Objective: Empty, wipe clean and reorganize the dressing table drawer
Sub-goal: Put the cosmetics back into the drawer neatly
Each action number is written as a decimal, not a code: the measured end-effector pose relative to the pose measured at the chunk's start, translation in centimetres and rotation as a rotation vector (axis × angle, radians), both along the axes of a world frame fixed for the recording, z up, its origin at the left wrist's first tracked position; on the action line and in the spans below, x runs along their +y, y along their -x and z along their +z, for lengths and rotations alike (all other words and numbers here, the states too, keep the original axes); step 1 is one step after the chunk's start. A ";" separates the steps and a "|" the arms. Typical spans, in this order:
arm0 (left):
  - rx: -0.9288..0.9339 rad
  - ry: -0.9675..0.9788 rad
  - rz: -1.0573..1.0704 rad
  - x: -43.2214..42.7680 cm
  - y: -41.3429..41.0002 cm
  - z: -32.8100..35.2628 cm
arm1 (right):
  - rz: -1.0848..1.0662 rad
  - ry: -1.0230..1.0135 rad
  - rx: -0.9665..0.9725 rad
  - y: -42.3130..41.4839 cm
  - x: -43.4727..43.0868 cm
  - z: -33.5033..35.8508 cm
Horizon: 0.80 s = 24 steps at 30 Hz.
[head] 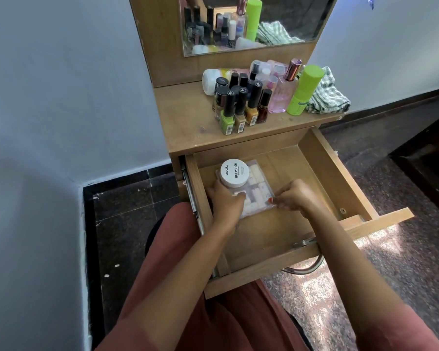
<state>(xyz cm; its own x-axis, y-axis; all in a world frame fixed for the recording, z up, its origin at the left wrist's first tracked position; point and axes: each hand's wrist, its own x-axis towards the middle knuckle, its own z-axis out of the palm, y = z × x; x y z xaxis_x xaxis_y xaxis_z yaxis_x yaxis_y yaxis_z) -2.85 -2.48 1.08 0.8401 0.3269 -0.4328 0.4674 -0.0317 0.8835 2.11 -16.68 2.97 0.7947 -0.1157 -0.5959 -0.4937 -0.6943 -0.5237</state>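
While bottles (241, 102) wait on the surface (185, 117), our left hand (224, 201) clamps the jar (233, 173), our right hand (293, 196) pinches the pouch (257, 188) in the drawer (289, 239), restocking barely begun.

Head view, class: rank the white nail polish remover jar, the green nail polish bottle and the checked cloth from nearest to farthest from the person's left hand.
1. White nail polish remover jar: in the drawer, beside the left hand.
2. Green nail polish bottle: tabletop, front edge.
3. Checked cloth: tabletop, far right.
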 end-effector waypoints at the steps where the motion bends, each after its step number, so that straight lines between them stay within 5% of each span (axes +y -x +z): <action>1: -0.024 -0.063 -0.039 0.0 0.4 0.1 | 0.011 0.013 -0.026 -0.2 0.0 0.0; 8: -0.158 -0.674 -0.513 0.0 1.5 1.0 | 0.085 -0.018 -0.183 -1.1 1.3 0.7; 13: -0.064 -0.863 -0.780 0.1 1.2 0.7 | 0.083 0.005 -0.211 -1.4 1.9 0.6; 24: -0.088 -1.208 -0.731 0.2 1.8 0.8 | 0.149 0.050 -0.161 -1.9 3.9 0.0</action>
